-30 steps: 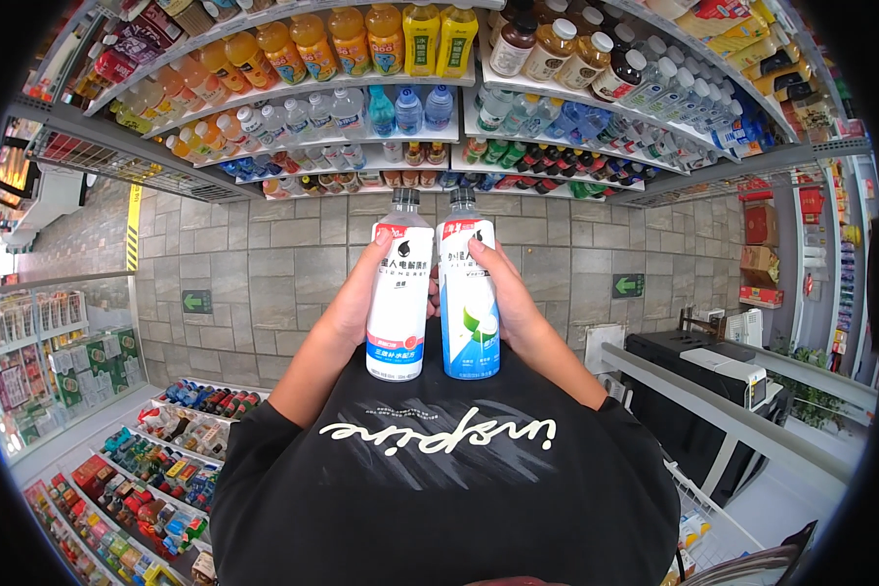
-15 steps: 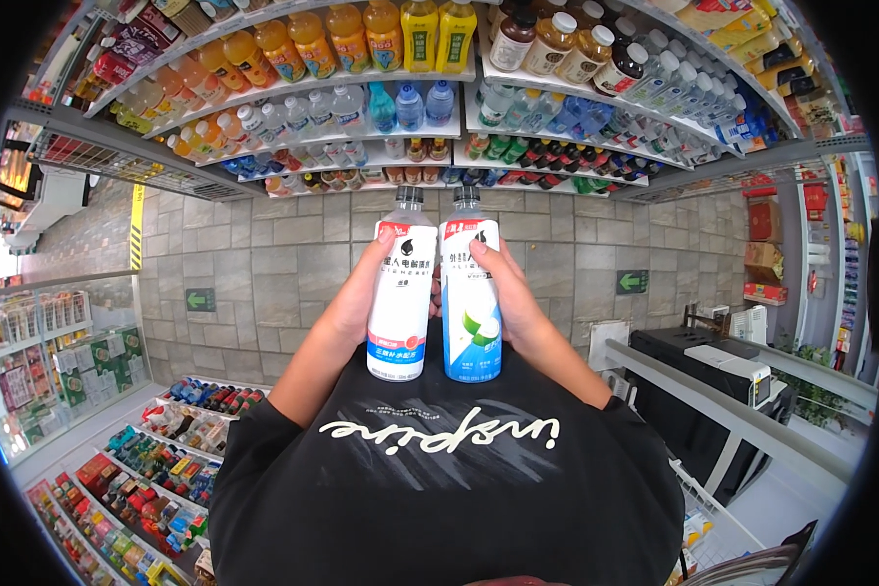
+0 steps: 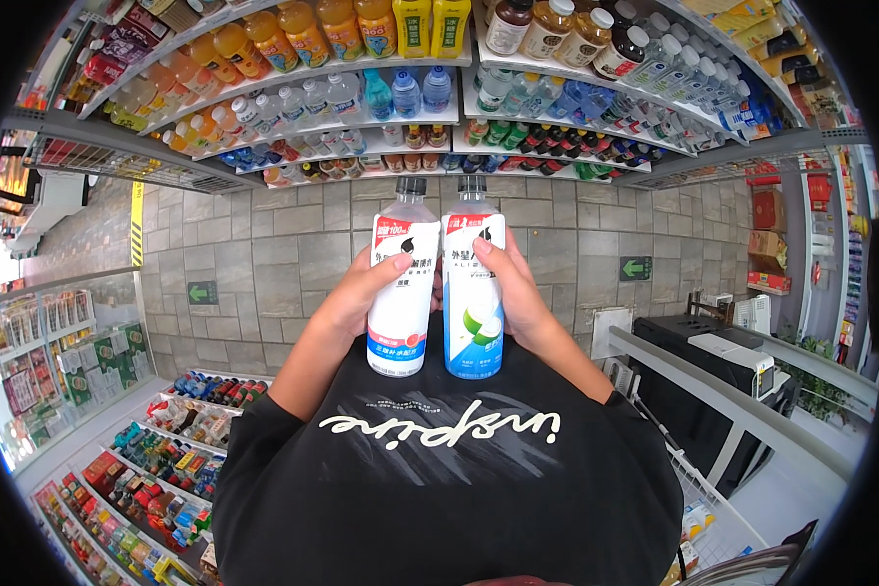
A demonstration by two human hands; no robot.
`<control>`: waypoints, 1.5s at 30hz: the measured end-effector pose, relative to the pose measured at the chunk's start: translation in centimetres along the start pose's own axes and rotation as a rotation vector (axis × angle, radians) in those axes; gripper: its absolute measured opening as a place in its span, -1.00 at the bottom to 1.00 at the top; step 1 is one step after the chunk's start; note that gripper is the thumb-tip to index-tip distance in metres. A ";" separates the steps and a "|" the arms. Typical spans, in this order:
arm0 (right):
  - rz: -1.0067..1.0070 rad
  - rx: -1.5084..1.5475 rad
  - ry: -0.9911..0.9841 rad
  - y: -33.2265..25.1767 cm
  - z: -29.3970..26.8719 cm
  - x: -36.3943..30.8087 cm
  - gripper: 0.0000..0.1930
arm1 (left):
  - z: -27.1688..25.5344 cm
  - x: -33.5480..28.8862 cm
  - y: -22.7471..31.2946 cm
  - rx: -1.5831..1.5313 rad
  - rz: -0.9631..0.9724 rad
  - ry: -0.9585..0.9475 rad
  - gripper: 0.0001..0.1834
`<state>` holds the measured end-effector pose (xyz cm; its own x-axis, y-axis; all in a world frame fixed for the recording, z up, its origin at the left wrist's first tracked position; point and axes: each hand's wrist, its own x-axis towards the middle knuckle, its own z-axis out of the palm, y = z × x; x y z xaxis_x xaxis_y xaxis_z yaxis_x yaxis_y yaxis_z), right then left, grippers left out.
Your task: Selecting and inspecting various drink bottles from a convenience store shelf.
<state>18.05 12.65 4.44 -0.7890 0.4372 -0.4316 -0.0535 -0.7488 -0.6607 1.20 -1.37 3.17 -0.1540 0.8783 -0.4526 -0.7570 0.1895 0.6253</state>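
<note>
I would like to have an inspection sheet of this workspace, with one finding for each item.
Surface: grey tiled floor with green arrow signs
Things in hand: white-labelled bottle and blue-and-white bottle, side by side with a narrow gap, dark caps on
Clutter: tightly packed goods at lower left
Hands: left hand grips the white-labelled bottle; right hand grips the blue-and-white bottle
Cables: nothing seen
Surroundings: rows of bottled drinks ahead; black machine at right
</note>
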 end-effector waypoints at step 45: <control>-0.136 0.023 -0.269 0.3 0.0 1.1 -0.37 | -0.6 -0.5 3.1 0.077 0.098 -0.160 -0.23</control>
<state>17.18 12.94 3.80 -0.9074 0.3888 -0.1598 -0.1812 -0.7048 -0.6858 -1.44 -1.43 4.97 -0.1172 0.9517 -0.2839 -0.6919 0.1268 0.7107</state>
